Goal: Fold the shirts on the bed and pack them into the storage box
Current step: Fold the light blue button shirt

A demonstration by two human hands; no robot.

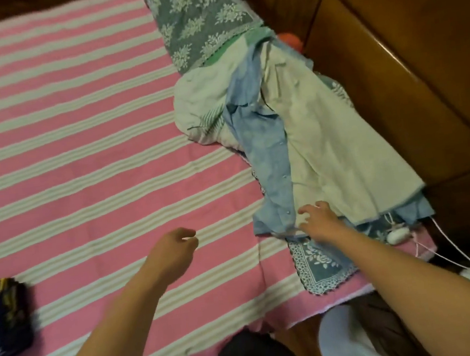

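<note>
A loose pile of shirts lies on the right side of the bed: a pale cream shirt [333, 148] on top, a light blue buttoned shirt [267, 159] beneath it, and a white garment [204, 104] bunched behind. My right hand [317, 221] is over the lower hem of the blue shirt with its fingers spread and slightly bent, touching the cloth. My left hand [174, 251] hovers over the bare bedsheet to the left with fingers loosely curled and nothing in it. No storage box can be made out.
The bed carries a pink and white striped sheet [77, 155]. A blue lace-patterned pillow [196, 17] lies at the head, a matching cloth [321, 264] under the pile. A dark blue folded item [2, 318] sits at the left edge. Wooden furniture [406, 68] bounds the right.
</note>
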